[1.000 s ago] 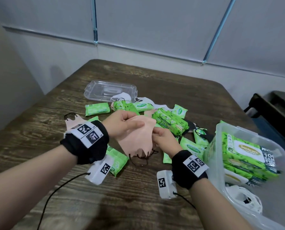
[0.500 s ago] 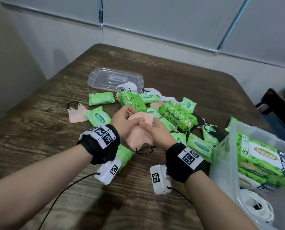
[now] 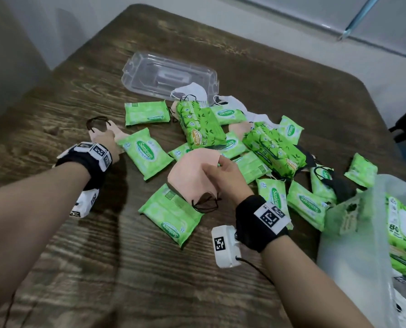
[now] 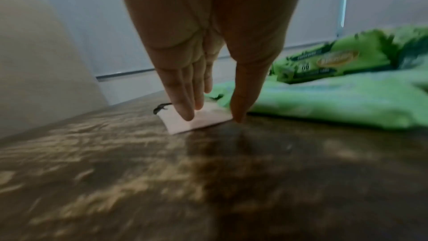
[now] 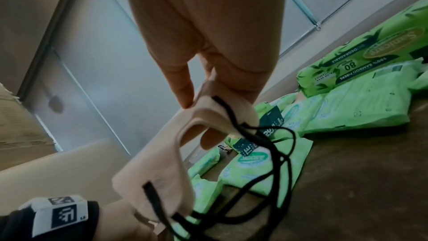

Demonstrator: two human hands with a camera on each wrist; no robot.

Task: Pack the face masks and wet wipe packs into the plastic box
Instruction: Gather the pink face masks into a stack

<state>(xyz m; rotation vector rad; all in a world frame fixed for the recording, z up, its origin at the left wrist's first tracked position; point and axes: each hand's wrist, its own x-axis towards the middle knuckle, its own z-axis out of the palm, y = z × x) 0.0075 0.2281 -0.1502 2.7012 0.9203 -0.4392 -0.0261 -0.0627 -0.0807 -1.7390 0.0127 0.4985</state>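
Head view: right hand (image 3: 223,176) pinching a peach mask (image 3: 192,176) above the middle of the tabletop (image 3: 150,268), black ear loops dangling. Left hand (image 3: 107,144) out at the left, on a second peach mask (image 3: 95,133) lying flat beside a small wipe pack (image 3: 145,153). Box (image 3: 353,233) at the near right edge, already holding big wipe packs and what looks like a white mask low down. Lid (image 3: 168,74) lying far, a white mask (image 3: 192,89) on its edge. Roughly a dozen green packs plus white, peach and black masks loose mid-tabletop. Judged well under half done.

Left wrist view: fingers (image 4: 185,111) straight, tips pressing the flat mask (image 4: 199,122); thumb down at its right edge, on the wood. Grip apart, nothing lifted yet.

Right wrist view: thumb and fingers clamped on the held mask's (image 5: 166,153) upper edge, loops (image 5: 266,144) hanging free. Packs on the tabletop beyond. Box not visible here.
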